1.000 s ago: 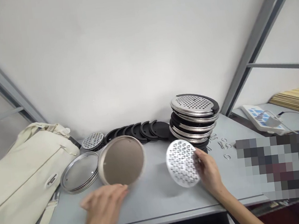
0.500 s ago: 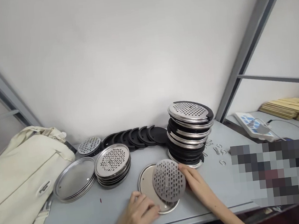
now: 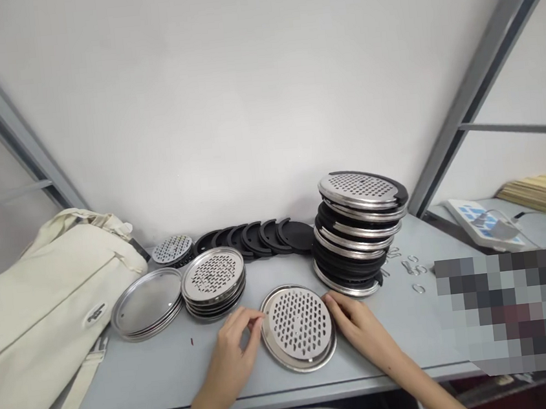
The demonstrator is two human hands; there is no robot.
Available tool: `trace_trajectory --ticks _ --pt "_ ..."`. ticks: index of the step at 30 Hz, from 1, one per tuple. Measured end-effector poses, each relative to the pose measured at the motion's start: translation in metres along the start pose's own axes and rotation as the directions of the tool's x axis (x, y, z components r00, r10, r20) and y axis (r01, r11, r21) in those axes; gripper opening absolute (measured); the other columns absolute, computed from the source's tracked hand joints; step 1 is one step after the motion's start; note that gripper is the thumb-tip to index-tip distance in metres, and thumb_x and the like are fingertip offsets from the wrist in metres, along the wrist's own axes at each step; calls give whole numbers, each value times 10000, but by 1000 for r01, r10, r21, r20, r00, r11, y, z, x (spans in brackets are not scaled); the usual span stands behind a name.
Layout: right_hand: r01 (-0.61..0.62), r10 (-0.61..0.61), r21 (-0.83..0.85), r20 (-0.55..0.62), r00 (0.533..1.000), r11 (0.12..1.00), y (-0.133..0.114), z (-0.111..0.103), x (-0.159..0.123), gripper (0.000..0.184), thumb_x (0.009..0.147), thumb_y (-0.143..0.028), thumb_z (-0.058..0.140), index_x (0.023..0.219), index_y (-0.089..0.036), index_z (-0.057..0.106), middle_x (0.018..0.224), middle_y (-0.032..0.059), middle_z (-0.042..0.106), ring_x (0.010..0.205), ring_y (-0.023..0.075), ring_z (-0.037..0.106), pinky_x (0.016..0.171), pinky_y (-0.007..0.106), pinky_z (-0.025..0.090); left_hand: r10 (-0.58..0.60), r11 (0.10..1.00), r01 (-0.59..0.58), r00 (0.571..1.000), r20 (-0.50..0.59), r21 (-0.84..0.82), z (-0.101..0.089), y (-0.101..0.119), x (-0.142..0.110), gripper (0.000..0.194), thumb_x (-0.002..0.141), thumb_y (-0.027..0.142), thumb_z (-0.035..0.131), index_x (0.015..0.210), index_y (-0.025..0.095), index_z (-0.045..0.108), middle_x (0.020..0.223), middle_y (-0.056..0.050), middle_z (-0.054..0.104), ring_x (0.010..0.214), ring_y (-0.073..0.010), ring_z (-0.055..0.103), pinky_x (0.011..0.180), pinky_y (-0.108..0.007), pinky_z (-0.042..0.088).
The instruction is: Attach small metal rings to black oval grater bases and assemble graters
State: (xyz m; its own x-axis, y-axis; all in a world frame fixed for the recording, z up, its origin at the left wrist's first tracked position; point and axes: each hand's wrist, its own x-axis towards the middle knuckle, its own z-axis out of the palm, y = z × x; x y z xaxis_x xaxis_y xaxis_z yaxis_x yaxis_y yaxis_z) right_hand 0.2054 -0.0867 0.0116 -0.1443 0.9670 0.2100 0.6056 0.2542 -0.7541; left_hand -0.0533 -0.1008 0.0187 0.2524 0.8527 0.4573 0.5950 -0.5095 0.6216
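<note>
The left fingertips and thumb curve close together at the left rim of a shallow metal dish (image 3: 275,351); whether they pinch it or only touch it, I cannot tell. On the other side, the right thumb and forefinger are bent close together by the rim, their hold equally unclear. A perforated grater disc (image 3: 301,322) lies face up inside the dish, slightly off-centre. The opposed fingers probably steady the pair, and the dish's flat placement likely leaves both rims reachable.

Both the left hand (image 3: 230,352) and right hand (image 3: 365,335) sit low over the worktable (image 3: 150,380), wrists bent slightly inward, forearms slanting in from the near edge. Beyond are a short grater-topped stack (image 3: 213,276), plain dishes (image 3: 149,301), overlapping black discs (image 3: 296,234) and a tall mixed stack (image 3: 359,189), with loose metal rings (image 3: 418,288) to its right
</note>
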Motion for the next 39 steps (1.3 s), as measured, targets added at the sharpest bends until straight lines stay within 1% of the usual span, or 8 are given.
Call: trace_trajectory --ticks 5,12,18,25,28,32,36,39 --pt "2 -1 -45 12 1000 999 -2 1 -2 377 982 -408 329 699 -204 472 593 -27 480 570 141 428 569 257 320 -38 999 38 999 13 -30 -2 1 3 206 953 270 431 927 197 621 820 -28 609 739 -146 571 657 -253 465" --pt "-10 13 -113 23 1000 994 -1 4 -4 314 964 -410 383 814 -205 567 554 -35 505 508 139 445 531 249 312 -90 994 96 991 95 -56 -1 -2 2 205 960 290 422 946 206 608 850 -22 600 764 -140 563 679 -253 455" --pt "7 -8 -62 -17 1000 998 -1 3 -5 323 981 -376 329 848 -204 567 668 14 621 594 173 562 596 268 381 -129 988 141 978 165 -65 -1 -3 2 181 957 297 427 977 220 590 907 -18 593 803 -136 574 730 -262 469" --pt "17 -17 -88 6 1000 996 -2 2 -5 281 977 -354 330 910 -213 564 705 21 649 626 193 604 620 280 410 -38 999 28 973 229 47 -4 0 1 161 855 365 619 978 265 650 1103 -34 579 1068 -209 536 954 -373 426" --pt "20 -18 -107 20 1000 994 -2 2 -5 278 977 -356 327 915 -217 559 692 17 641 617 195 601 611 281 410 -19 994 -8 968 250 106 -6 1 1 173 899 389 553 945 310 699 1192 -25 576 1124 -232 514 993 -439 386" --pt "33 -31 -98 27 999 995 -1 3 -4 271 981 -356 321 952 -215 551 724 26 652 636 196 610 634 290 416 -1 993 -36 952 306 114 -8 4 2 228 932 400 496 1031 347 694 1269 -25 555 1185 -245 484 1003 -475 372" --pt "34 -31 -93 31 999 995 0 3 -4 263 985 -355 313 1012 -214 534 685 10 623 597 187 585 618 288 404 -18 996 -11 950 310 90 -9 6 1 252 940 396 477 1057 336 692 1297 -40 529 1223 -252 461 1037 -483 361" --pt "28 -24 -116 31 999 993 -2 3 -4 248 981 -364 329 1018 -216 525 604 -28 539 539 169 522 575 273 373 -51 998 39 948 313 46 -10 7 1 261 949 391 457 1055 331 688 1323 -39 487 1251 -239 440 1061 -449 369"
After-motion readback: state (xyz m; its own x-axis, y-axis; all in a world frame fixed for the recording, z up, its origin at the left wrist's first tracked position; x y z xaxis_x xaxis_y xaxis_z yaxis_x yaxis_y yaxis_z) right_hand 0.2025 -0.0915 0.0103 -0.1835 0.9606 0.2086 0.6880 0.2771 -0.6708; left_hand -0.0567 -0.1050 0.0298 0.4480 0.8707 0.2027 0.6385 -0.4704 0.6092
